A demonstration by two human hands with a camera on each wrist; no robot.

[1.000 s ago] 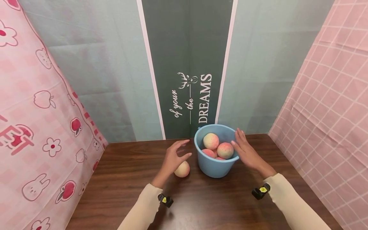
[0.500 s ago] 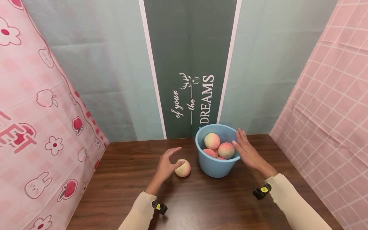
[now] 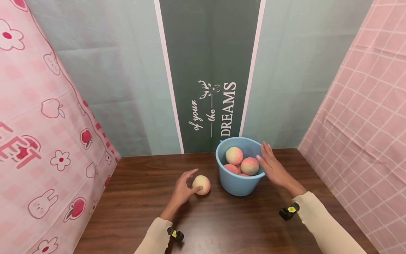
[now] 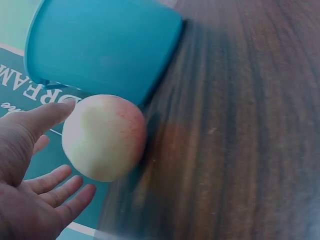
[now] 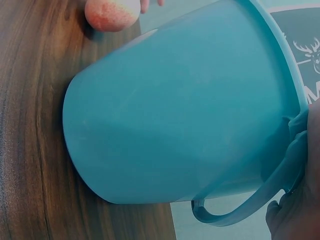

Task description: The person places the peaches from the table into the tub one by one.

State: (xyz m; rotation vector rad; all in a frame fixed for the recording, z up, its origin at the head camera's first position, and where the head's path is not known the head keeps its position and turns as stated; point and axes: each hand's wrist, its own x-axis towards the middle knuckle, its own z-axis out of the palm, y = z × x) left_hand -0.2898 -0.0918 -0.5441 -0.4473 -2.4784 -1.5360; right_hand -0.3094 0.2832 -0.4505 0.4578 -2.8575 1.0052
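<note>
A pale peach [image 3: 204,181] blushed with pink lies on the table left of a blue bucket [image 3: 238,186]. Around its left side is my left hand [image 3: 181,189], fingers spread and thumb in front of it. In the left wrist view a gap shows between the fingers and the peach [image 4: 105,140], while the thumb tip is close to or touching it. My right hand [image 3: 275,171] rests against the bucket's right rim with straight fingers. Several peaches [image 3: 249,166] are inside the upright bucket. The right wrist view shows its handle [image 5: 225,217] hanging beside that hand, which is mostly cut off.
Dark wooden table [image 3: 222,225] spreads under everything. A grey-green cloth [image 3: 111,88] with a lettered dark band hangs along the back edge. Pink patterned cloth [image 3: 41,141] borders the left side, pink checked cloth [image 3: 364,106] the right.
My left hand has moved left and down from above the peach to its left side, the thumb now across its front. The right hand, bucket and peaches stay in place.
</note>
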